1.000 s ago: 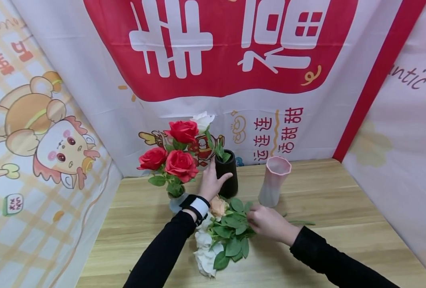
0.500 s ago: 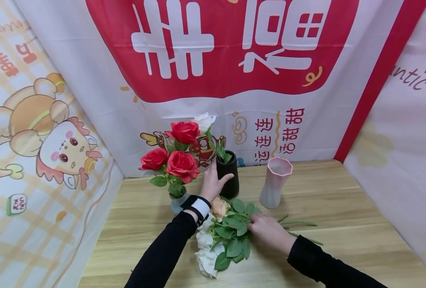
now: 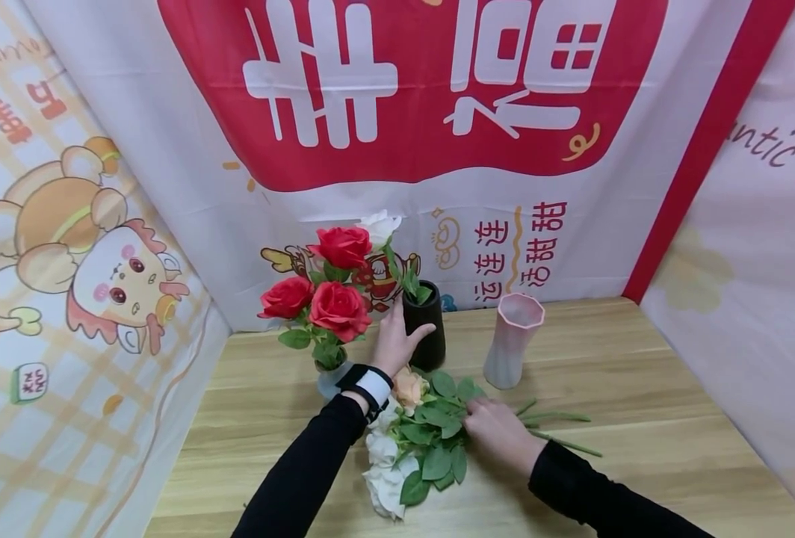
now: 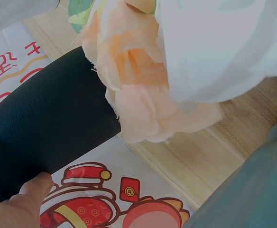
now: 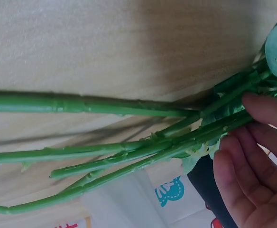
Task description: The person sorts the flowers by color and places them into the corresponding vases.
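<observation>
On the left of the black vase (image 3: 431,336), my left hand (image 3: 395,344) holds its side, thumb across the front. A white rose (image 3: 379,226) with green leaves stands in that vase. My right hand (image 3: 503,433) pinches green stems (image 5: 176,145) between thumb and fingers, close to the leaves. Those stems belong to a bunch lying on the table, whose white roses (image 3: 385,486) and one peach rose (image 3: 409,388) point left. In the left wrist view, the peach rose (image 4: 138,104) overlaps the vase's dark wall (image 4: 48,123). Some fingertips of my left hand are hidden behind the vase.
Several red roses (image 3: 340,310) stand in a pale blue-grey vase (image 3: 329,382) left of my left hand. A pink-and-white vase (image 3: 513,340) stands upright at the right. Printed cloth (image 3: 189,246) walls the wooden table (image 3: 626,359) at the back and sides.
My right hand has shifted slightly down and its forearm has lowered, so more stem ends show to its right. My left hand stays at the black vase.
</observation>
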`<state>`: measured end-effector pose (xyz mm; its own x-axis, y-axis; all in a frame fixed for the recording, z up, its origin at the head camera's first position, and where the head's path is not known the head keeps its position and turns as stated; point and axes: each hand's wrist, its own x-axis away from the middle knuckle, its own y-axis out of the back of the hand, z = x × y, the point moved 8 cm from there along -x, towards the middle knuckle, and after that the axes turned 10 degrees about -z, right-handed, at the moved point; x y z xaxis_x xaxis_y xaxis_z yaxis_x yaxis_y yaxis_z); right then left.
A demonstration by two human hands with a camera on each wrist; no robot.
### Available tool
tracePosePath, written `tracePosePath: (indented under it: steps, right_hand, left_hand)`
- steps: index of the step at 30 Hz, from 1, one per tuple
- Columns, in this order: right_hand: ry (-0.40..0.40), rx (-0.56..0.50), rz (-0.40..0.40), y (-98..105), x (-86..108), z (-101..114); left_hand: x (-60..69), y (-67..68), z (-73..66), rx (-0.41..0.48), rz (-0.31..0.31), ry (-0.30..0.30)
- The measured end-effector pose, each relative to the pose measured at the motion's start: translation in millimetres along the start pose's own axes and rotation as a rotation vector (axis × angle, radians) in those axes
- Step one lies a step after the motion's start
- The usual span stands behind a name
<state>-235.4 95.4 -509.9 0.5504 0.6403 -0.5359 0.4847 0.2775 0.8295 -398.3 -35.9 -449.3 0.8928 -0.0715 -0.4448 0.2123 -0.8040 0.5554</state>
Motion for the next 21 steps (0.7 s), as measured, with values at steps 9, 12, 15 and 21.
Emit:
tracePosePath:
  steps: [9, 12, 15, 21]
  right_hand:
    - [0.012, 0.056, 0.006, 3.9, 4.3, 4.4]
    - [0.013, 0.068, -0.016, 5.1, 6.2, 3.3]
    - [0.008, 0.063, -0.057, 9.3, 6.4, 1.9]
    - [-0.004, 0.038, -0.123, 20.3, 5.0, -1.0]
  left_hand:
    - [1.9, -1.5, -1.5, 0.027, -0.010, -0.024]
    - [1.8, -1.3, -1.2, 0.028, -0.013, -0.027]
    - [0.6, -1.1, -0.6, 0.033, -0.015, -0.023]
    - [-1.5, -0.9, 1.2, 0.024, -0.018, -0.021]
